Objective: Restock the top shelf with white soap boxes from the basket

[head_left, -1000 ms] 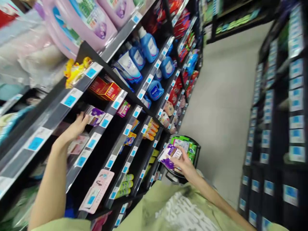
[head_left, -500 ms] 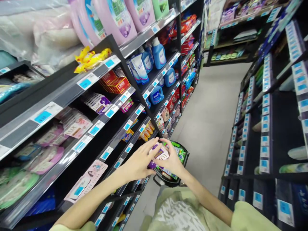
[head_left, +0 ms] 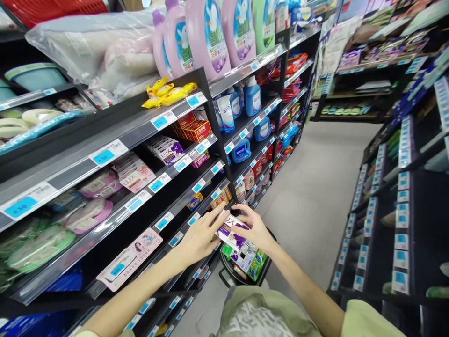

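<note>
Holding a white-and-purple LUX box point(head_left: 231, 238) between them, the left hand point(head_left: 199, 235) curls its fingers over one end while the right hand point(head_left: 257, 230) grips the other, thumb across the front. From this angle it is hard to say whether it is a single box or a stack. It sits above a black basket point(head_left: 228, 270) holding green packets point(head_left: 257, 264), partly hidden by the hands. On the shelf to the left stand similar purple boxes point(head_left: 168, 150), between pink LUX boxes point(head_left: 136, 179) and red boxes point(head_left: 199, 130).
</note>
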Demonstrator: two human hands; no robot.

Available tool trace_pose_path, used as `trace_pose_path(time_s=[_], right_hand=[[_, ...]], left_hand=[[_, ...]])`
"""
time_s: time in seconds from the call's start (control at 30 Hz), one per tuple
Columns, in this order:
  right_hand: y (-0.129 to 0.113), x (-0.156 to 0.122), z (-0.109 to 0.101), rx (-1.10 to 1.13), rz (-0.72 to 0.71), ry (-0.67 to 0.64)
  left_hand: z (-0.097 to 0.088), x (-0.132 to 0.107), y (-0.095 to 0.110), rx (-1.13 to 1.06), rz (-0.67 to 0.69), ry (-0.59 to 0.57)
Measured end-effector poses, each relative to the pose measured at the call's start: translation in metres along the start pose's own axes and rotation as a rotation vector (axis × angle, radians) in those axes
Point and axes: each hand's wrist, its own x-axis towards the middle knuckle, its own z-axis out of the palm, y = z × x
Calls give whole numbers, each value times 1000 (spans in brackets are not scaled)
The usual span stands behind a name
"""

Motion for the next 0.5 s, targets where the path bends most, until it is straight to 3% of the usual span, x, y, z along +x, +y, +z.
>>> trace_pose_path(time_s=[0.17, 0.23, 0.37, 0.5], right_hand=[[2, 6, 4, -15, 5, -51], [4, 6, 0, -10, 8, -77], [19, -1, -11, 89, -33, -193], [58, -16, -13, 93, -96, -104]], left_hand=[[5, 0, -3, 226, 21, -15], [10, 2, -6, 200, -14, 27], [31, 5, -2, -224, -222, 294], [88, -2, 25, -851, -579, 526]])
